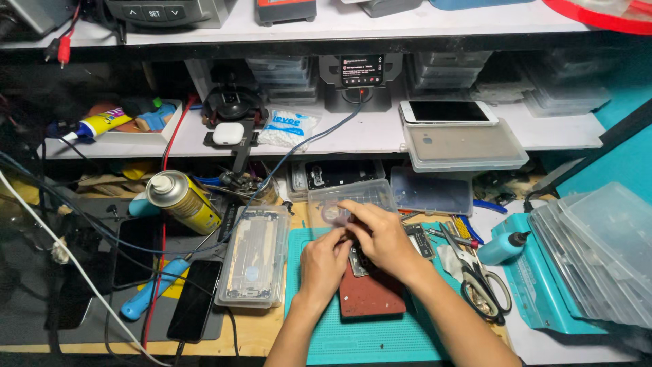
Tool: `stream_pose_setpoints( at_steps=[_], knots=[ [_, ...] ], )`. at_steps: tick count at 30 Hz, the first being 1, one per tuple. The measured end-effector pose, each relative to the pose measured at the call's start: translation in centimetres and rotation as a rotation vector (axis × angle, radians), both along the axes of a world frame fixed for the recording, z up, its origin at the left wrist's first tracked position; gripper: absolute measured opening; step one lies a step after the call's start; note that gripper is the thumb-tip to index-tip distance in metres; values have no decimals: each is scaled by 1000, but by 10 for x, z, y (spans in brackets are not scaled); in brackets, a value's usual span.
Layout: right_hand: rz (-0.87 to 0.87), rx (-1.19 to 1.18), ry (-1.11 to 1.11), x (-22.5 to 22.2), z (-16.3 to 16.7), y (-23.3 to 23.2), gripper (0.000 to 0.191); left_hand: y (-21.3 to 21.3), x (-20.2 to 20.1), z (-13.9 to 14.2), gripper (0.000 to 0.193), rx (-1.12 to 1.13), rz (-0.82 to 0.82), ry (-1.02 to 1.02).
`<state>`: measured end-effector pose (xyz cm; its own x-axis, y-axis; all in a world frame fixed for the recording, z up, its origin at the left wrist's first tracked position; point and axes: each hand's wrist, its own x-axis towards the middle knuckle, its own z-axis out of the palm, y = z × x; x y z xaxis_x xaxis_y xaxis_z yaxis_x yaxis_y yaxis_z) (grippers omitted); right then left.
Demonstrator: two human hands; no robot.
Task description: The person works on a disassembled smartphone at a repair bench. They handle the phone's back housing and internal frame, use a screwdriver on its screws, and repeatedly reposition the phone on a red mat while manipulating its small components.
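Observation:
My left hand [323,261] and my right hand [377,236] meet over a small dark phone part [358,264] lying on a reddish-brown pad [370,298]. The pad rests on a teal work mat [367,340]. Both hands have fingers curled and pinched around the small part; what exactly each finger grips is hidden. My right fingertips reach toward a clear plastic box [353,197] just behind the mat. A clear tray holding a phone frame [253,257] lies just left of my left hand.
A yellow spray can [182,200], a black phone [195,300] and a blue-handled tool [153,289] lie at the left. Scissors [479,278], a teal bottle [502,246] and stacked clear cases [598,251] sit at the right. A shelf [353,136] behind holds a white phone [447,112].

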<state>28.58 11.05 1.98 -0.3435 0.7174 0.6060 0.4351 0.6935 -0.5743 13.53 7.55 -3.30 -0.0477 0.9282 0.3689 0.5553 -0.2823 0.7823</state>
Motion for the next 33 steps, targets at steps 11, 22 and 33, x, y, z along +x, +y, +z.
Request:
stream_pose_setpoints(
  at_steps=[11, 22, 33],
  knots=[
    [126, 31, 19, -2, 9, -5, 44, 2, -2, 3, 17, -66, 16, -28],
    [22, -14, -56, -5, 6, -3, 43, 1, -4, 0, 14, -66, 23, 3],
    [-38, -49, -86, -4, 7, -5, 47, 1, -3, -2, 14, -100, 55, 73]
  ],
)
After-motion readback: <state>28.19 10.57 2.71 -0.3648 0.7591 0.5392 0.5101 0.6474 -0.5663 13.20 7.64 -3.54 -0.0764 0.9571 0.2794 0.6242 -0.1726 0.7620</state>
